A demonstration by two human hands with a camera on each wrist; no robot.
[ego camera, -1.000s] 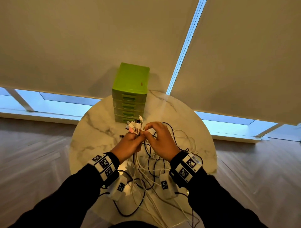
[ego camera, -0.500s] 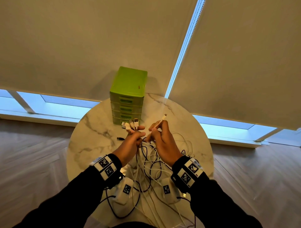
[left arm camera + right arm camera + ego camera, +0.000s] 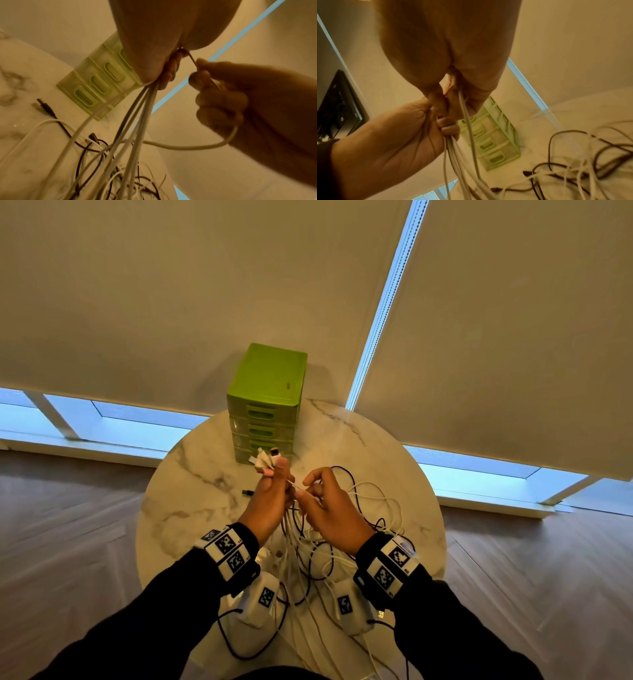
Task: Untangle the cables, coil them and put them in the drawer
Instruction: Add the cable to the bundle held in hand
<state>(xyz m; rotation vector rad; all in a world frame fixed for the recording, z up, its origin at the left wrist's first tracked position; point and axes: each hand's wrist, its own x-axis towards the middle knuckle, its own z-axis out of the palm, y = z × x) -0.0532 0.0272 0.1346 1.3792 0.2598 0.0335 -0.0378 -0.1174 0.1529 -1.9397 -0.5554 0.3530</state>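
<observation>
Head view: in the middle of the frame the left hand (image 3: 270, 501) is closed tight around a bunch of white cables (image 3: 291, 539) — their plug ends (image 3: 267, 458) stick up above its fingers. Just to its right, the right hand (image 3: 330, 510) pinches one white cable (image 3: 188, 146) that runs across to the left hand. More cables, white and black, lie in a messy pile (image 3: 359, 529) on the round marble table (image 3: 191, 474) under both hands. The green drawer unit (image 3: 265, 405) stands at the table's far edge, above the hands — its drawers look closed.
</observation>
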